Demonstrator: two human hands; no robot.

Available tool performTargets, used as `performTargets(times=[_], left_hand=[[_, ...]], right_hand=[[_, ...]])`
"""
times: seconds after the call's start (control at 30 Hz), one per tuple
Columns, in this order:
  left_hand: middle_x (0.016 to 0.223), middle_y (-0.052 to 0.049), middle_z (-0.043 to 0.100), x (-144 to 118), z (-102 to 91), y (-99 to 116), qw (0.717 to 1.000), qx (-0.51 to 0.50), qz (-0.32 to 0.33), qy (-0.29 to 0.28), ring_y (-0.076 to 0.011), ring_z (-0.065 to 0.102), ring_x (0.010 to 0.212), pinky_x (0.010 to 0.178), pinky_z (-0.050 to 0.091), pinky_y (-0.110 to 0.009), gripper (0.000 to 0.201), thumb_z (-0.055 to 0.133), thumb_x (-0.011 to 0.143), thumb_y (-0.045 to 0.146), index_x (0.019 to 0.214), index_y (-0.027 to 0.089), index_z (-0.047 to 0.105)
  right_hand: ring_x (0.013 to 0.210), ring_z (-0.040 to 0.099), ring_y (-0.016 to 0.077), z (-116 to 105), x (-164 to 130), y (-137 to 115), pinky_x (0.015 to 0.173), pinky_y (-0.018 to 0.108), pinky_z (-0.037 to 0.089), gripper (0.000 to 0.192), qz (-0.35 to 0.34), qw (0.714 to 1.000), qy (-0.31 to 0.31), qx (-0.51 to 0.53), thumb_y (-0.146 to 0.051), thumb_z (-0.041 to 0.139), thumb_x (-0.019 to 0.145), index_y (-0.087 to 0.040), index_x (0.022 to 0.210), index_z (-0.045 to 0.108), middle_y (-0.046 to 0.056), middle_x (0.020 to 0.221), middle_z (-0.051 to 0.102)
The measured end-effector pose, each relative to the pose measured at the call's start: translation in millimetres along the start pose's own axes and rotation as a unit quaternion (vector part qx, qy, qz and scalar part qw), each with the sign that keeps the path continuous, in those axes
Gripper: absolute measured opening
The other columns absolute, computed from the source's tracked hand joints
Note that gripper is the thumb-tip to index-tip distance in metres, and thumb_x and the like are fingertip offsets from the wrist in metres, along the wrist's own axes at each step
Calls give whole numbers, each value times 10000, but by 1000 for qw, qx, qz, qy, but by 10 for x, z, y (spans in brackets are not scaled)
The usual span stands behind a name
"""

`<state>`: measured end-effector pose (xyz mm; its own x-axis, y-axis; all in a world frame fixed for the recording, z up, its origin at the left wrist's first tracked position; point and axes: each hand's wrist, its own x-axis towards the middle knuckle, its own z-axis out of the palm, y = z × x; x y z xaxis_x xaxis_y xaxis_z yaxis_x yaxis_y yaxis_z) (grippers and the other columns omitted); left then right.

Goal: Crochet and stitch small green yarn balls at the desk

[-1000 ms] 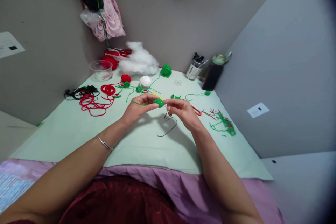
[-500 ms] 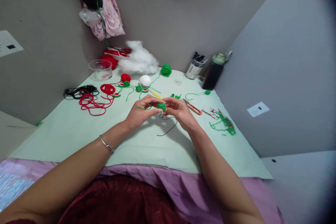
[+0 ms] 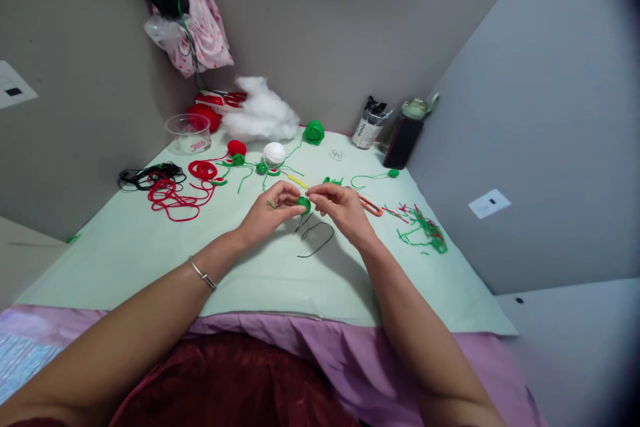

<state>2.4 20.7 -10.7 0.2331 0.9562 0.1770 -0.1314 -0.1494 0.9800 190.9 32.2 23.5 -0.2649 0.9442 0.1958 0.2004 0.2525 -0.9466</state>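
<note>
My left hand (image 3: pixel 270 210) pinches a small green crocheted piece (image 3: pixel 303 202) above the pale green table mat (image 3: pixel 150 247). My right hand (image 3: pixel 340 209) meets it from the right, fingertips closed at the piece's top; a needle there is too small to make out. A black thread (image 3: pixel 315 239) hangs from the piece and loops on the mat below my hands. A green yarn tail trails left under my left fingers.
Red yarn (image 3: pixel 175 197) and black yarn (image 3: pixel 143 175) lie at the left. White stuffing (image 3: pixel 263 117), a clear cup (image 3: pixel 189 132), a white ball (image 3: pixel 274 153) and green yarn ball (image 3: pixel 314 132) sit at the back. Orange snips (image 3: pixel 370 205), yarn scraps (image 3: pixel 425 233), a jar (image 3: pixel 367 127) and a dark bottle (image 3: pixel 403 137) are right.
Both hands dropped slightly toward the mat and came closer together on the green piece. The black thread now lies more slack on the mat.
</note>
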Motion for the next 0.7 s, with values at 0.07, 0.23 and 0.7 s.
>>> performTargets(times=[0.07,0.23,0.7], left_hand=[[887,-11,685,5,2,-10,1000,9,-14,-15,-149,640,831,779,476,-291,303,831,741,324,922,179,636],[843,-4,667,4,19,-12,995,0,-67,-75,-145,616,783,750,475,-295,289,814,755,359,911,179,652],[920,-56,699,-23,-9,181,962,-200,-136,-126,-153,621,797,765,500,-298,234,735,812,309,1003,179,698]], right_hand=[[642,522,117,8,1,21,592,258,434,174,-9,1000,-15,-7,-345,722,791,-172,809,734,22,763,667],[661,520,123,-18,16,67,619,261,414,166,10,995,-68,-66,-323,676,811,-165,768,704,18,731,652],[514,465,38,-811,208,197,392,144,333,196,132,933,34,333,-227,798,741,-170,784,616,-29,703,611]])
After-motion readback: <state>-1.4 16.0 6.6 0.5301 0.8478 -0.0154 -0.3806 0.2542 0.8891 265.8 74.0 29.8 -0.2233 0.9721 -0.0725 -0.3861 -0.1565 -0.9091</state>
